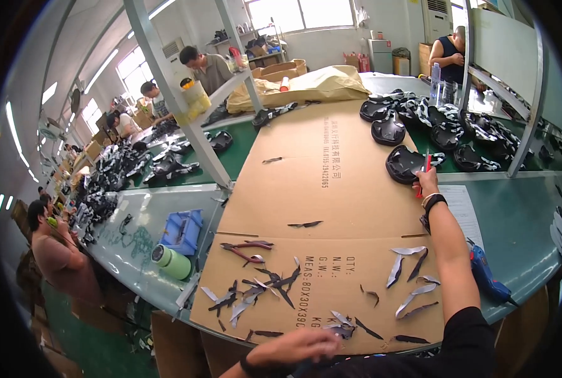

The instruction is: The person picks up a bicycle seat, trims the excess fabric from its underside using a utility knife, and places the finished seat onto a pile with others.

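Note:
My right hand (426,180) reaches far forward, its fingers wrapped round a slim red-handled tool (428,162) whose exact kind I cannot make out. Those fingers are at the edge of a black moulded shell (402,165) with black-and-white straps; whether they grip it too I cannot tell. Low at the near edge of the cardboard, my left hand (303,346) is slightly blurred, fingers stretched loosely to the right and seemingly holding nothing. Beside its fingertips lie grey and black fabric scraps (343,330). Dark red-handled pliers (248,249) lie at the left of the cardboard.
A flat cardboard sheet (275,195) covers the table's middle, strewn with scraps (259,293). Left stand a green bottle (171,262) and blue bin (181,230). A blue power tool (486,274) and paper (460,211) lie right. Metal posts (186,94) rise; several people work beyond.

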A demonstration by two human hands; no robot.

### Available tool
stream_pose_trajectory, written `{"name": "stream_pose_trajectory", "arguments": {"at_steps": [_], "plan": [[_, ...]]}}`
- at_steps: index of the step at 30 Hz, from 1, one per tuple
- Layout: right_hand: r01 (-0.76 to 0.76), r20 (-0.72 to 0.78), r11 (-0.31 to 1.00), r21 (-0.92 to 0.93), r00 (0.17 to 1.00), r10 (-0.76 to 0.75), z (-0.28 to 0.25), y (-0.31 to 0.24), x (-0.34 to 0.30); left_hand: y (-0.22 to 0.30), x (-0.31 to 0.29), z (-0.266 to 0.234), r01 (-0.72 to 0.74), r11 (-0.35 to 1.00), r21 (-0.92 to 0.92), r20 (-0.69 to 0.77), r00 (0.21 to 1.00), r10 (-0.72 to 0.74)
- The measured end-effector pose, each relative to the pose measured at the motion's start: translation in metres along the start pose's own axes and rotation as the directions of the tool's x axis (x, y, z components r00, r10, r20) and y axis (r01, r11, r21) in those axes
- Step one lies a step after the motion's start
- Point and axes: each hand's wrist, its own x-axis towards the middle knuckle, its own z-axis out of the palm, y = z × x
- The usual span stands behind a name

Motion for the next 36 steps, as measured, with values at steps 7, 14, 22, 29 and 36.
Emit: {"name": "stream_pose_trajectory", "arguments": {"at_steps": [7, 14, 22, 29, 36], "plan": [[-0.093, 0.378, 0.972, 0.217, 0.926, 0.004, -0.050, -0.023, -0.037, -0.013, -0.044, 0.003, 0.149, 0.894, 0.422, 0.088, 0.975, -0.203], [-0.107, 0.562, 0.973, 0.204, 0.826, -0.027, -0.088, -0.048, -0.137, -0.070, -0.038, -0.019, 0.135, 0.891, 0.434, 0.114, 0.972, -0.203], [-0.110, 0.664, 0.989, 0.097, 0.747, 0.018, -0.116, -0.056, -0.204, -0.120, -0.044, -0.012, 0.145, 0.921, 0.360, 0.055, 0.983, -0.177], [-0.086, 0.704, 0.996, 0.025, 0.709, 0.044, -0.139, -0.064, -0.248, -0.126, -0.035, -0.010, 0.153, 0.943, 0.295, -0.002, 0.987, -0.159], [-0.079, 0.811, 0.994, -0.078, 0.575, 0.110, -0.163, -0.075, -0.303, -0.124, -0.033, -0.012, 0.176, 0.953, 0.246, -0.095, 0.983, -0.157]]}}
